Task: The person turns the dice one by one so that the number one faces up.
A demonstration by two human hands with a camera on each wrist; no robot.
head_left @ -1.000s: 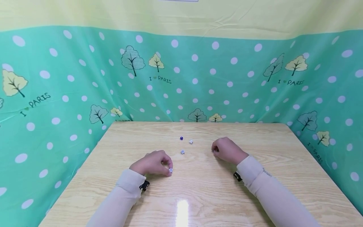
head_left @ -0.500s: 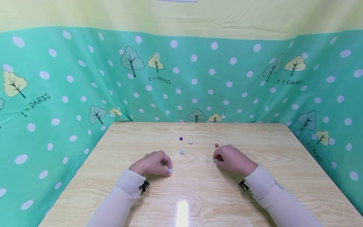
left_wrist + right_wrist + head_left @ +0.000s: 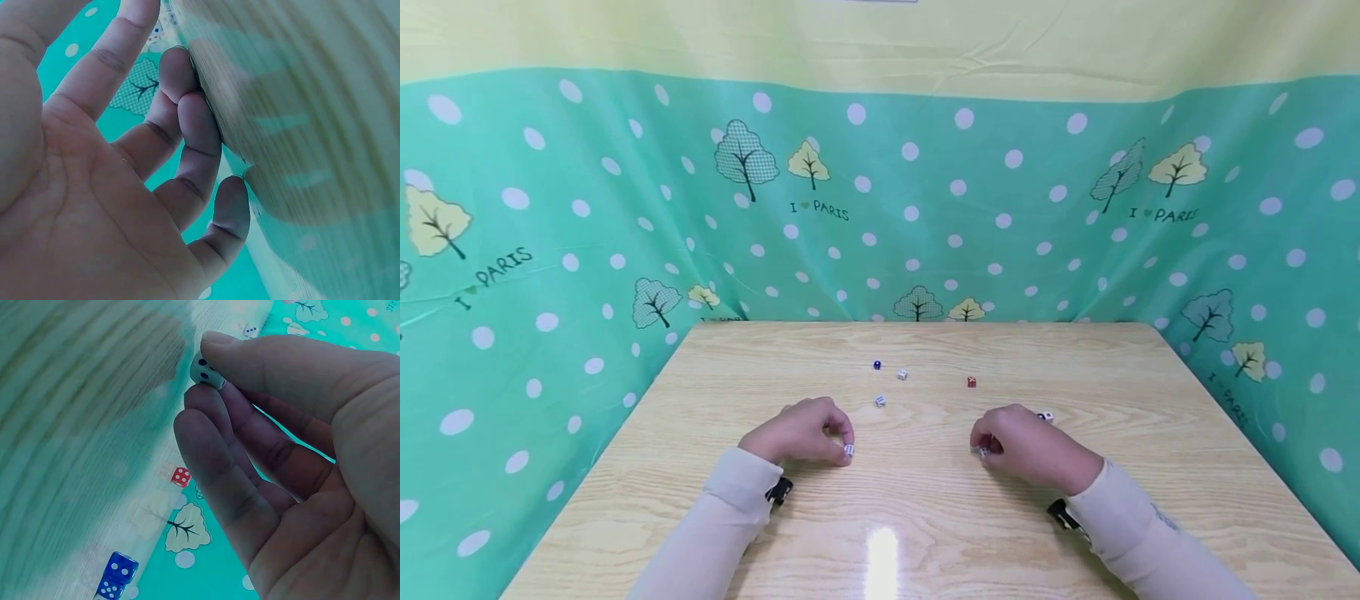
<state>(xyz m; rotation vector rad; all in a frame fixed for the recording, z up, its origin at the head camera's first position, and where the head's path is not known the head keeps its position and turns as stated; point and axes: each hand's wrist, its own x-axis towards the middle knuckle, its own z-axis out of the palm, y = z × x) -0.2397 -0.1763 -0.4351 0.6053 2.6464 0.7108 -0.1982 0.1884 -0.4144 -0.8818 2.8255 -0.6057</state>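
Observation:
In the head view my left hand point(image 3: 808, 431) rests low over the wooden table, left of the middle. Thumb and fingertips pinch a white die point(image 3: 849, 450) there. My right hand point(image 3: 1026, 446) pinches another white die point(image 3: 984, 452) near the table. The right wrist view shows this die point(image 3: 205, 370) held between thumb and fingertips, with dark pips on it. Beyond the right hand lies a red die point(image 3: 972, 382). A white die point(image 3: 1048, 417) and a dark one, partly hidden, sit just behind that hand. Its blue die point(image 3: 120, 569) shows in the right wrist view.
Between the hands and farther back lie a dark blue die point(image 3: 877, 365), a white die point(image 3: 902, 375) and a nearer white die point(image 3: 880, 402). Behind the wooden table point(image 3: 790, 533) hangs a green dotted curtain point(image 3: 850, 217), which also closes both sides.
My right hand has moved toward me and slightly right, keeping its pinch. The red die, then the dice behind the hand, have come into view. My left hand stays in place.

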